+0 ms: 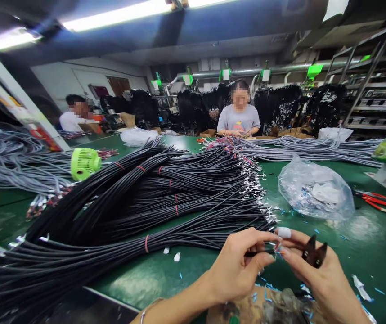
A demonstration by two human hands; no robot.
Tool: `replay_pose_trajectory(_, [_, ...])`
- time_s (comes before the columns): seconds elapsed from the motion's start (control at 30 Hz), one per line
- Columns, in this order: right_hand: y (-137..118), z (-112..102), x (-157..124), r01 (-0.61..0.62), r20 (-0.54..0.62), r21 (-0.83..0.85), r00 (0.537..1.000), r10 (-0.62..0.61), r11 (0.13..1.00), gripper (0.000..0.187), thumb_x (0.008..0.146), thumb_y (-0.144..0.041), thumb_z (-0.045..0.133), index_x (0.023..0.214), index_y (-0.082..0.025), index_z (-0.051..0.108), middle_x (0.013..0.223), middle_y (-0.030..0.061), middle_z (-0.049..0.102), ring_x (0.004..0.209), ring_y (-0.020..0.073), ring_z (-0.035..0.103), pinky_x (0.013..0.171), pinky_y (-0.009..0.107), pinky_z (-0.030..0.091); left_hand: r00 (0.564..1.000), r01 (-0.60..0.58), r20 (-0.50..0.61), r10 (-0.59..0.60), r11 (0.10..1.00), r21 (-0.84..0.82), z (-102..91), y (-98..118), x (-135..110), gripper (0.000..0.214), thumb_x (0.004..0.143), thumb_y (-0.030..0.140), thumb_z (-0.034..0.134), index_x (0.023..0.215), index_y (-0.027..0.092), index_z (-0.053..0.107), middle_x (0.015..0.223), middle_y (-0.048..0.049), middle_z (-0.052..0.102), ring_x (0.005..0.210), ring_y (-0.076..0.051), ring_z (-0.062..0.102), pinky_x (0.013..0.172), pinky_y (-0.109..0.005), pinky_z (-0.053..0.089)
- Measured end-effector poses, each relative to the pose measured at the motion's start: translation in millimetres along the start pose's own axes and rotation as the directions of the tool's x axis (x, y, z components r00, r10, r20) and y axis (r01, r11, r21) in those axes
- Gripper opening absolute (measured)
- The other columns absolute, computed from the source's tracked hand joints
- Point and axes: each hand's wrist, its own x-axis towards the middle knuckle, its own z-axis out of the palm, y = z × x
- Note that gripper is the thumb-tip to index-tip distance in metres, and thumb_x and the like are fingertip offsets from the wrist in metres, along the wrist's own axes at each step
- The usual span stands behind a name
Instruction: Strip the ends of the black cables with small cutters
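My left hand (238, 263) is closed on the end of a black cable (260, 253). Thin coloured wires (278, 249) fan out of that end, between both sets of fingertips. My right hand (321, 274) pinches these wires, with white tape round one finger. Tucked in the same hand is a small dark tool with two pointed blades (314, 253), spread apart, like snips; its handles are hidden. Just behind my hands lie bundles of black cables (179, 207), bound with red ties, their stripped white ends toward the right.
A clear bag of scraps (316, 189) and red-handled pliers (382, 202) lie on the green table (139, 279), right. Behind are grey cables (314, 148) and a green fan (85, 163). A co-worker (238, 112) sits opposite, another person (76, 114) far left. Blue clippings litter the front.
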Motion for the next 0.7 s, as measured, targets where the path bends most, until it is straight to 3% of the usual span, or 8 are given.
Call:
replay_pose_trajectory(0.07, [-1.5, 3.3, 0.0, -0.127, 0.05, 0.117, 0.991, 0.122, 0.985, 0.039, 0.072, -0.038, 0.073, 0.103, -0.015, 0.066, 0.08, 0.0076, 0.071, 0.041, 0.0078, 0.051, 0.036, 0.018, 0.041, 0.999, -0.042, 0.019, 0.042, 0.999, -0.018, -0.6, 0.5, -0.6, 0.023, 0.087, 0.021, 0.051, 0.104, 0.016, 0.065, 0.077, -0.0041, 0.056, 0.068, -0.014, 0.05, 0.061, -0.022, 0.039])
replay_pose_trajectory(0.13, [-2.7, 5.7, -1.3, -0.154, 0.084, 0.143, 0.986, 0.143, 0.978, 0.04, 0.072, -0.039, 0.073, 0.103, -0.015, 0.065, 0.079, 0.0072, 0.07, 0.037, 0.0037, 0.039, 0.033, 0.016, 0.029, 0.999, -0.024, 0.022, 0.026, 0.995, -0.099, 0.8, 0.0, -1.1, 0.02, 0.089, 0.021, 0.048, 0.102, 0.017, 0.063, 0.083, -0.005, 0.058, 0.072, -0.014, 0.051, 0.066, -0.023, 0.041])
replay_pose_trajectory(0.23, [-3.5, 8.5, -4.2, -0.099, 0.035, 0.073, 0.995, 0.097, 0.992, 0.038, 0.071, -0.04, 0.073, 0.101, -0.017, 0.066, 0.078, 0.0061, 0.069, 0.039, 0.0052, 0.04, 0.034, 0.017, 0.028, 0.999, 0.036, 0.017, -0.033, 0.975, -0.221, 5.1, -2.8, -1.6, 0.014, 0.091, 0.023, 0.048, 0.093, 0.016, 0.059, 0.082, -0.0041, 0.056, 0.072, -0.013, 0.051, 0.066, -0.022, 0.041])
replay_pose_trajectory(0.33, [-2.9, 7.4, -4.2, -0.088, -0.017, 0.001, 0.996, 0.088, 0.996, 0.038, 0.078, -0.044, 0.065, 0.106, -0.018, 0.063, 0.072, 0.0021, 0.065, 0.037, 0.0052, 0.037, 0.033, 0.018, 0.028, 0.997, 0.066, -0.031, -0.075, 0.971, -0.23, 8.1, -6.1, -1.7, 0.014, 0.09, 0.027, 0.05, 0.089, 0.015, 0.058, 0.078, -0.0029, 0.053, 0.068, -0.011, 0.048, 0.061, -0.021, 0.039])
replay_pose_trajectory(0.43, [0.0, -1.6, 0.6, 0.037, -0.012, -0.197, 0.999, -0.04, 0.98, 0.037, 0.085, -0.045, 0.055, 0.109, -0.018, 0.06, 0.065, -0.001, 0.059, 0.043, 0.0086, 0.045, 0.038, 0.018, 0.037, 0.984, 0.103, -0.116, -0.132, 0.969, -0.223, 7.7, -7.5, -1.8, 0.019, 0.086, 0.029, 0.057, 0.098, 0.015, 0.061, 0.076, -0.0026, 0.054, 0.064, -0.011, 0.048, 0.057, -0.02, 0.039])
replay_pose_trajectory(0.5, [3.4, -9.1, 4.1, 0.145, 0.011, -0.381, 0.988, -0.153, 0.913, 0.036, 0.088, -0.045, 0.051, 0.112, -0.02, 0.058, 0.068, -0.0002, 0.06, 0.054, 0.0124, 0.057, 0.046, 0.018, 0.046, 0.977, 0.086, -0.178, -0.122, 0.976, -0.198, 6.5, -7.1, -1.9, 0.02, 0.085, 0.029, 0.059, 0.096, 0.014, 0.065, 0.075, -0.0039, 0.056, 0.065, -0.012, 0.05, 0.057, -0.02, 0.039])
replay_pose_trajectory(0.57, [7.2, -13.9, 5.6, 0.226, 0.033, -0.521, 0.969, -0.245, 0.823, 0.035, 0.09, -0.043, 0.047, 0.117, -0.022, 0.054, 0.085, 0.0034, 0.066, 0.074, 0.0166, 0.065, 0.061, 0.02, 0.053, 0.973, 0.049, -0.215, -0.086, 0.984, -0.17, 5.4, -6.4, -2.1, 0.018, 0.084, 0.029, 0.059, 0.087, 0.013, 0.067, 0.077, -0.0063, 0.059, 0.067, -0.013, 0.053, 0.059, -0.021, 0.041])
replay_pose_trajectory(0.7, [9.8, -12.0, 2.7, 0.404, 0.149, -0.606, 0.904, -0.401, 0.685, 0.028, 0.091, -0.035, 0.046, 0.115, -0.022, 0.056, 0.112, 0.0074, 0.065, 0.104, 0.0195, 0.062, 0.083, 0.023, 0.052, 0.973, 0.031, -0.223, -0.059, 0.991, -0.13, 4.4, -5.9, -2.2, 0.017, 0.084, 0.026, 0.058, 0.085, 0.012, 0.067, 0.077, -0.0075, 0.06, 0.066, -0.014, 0.055, 0.058, -0.021, 0.043])
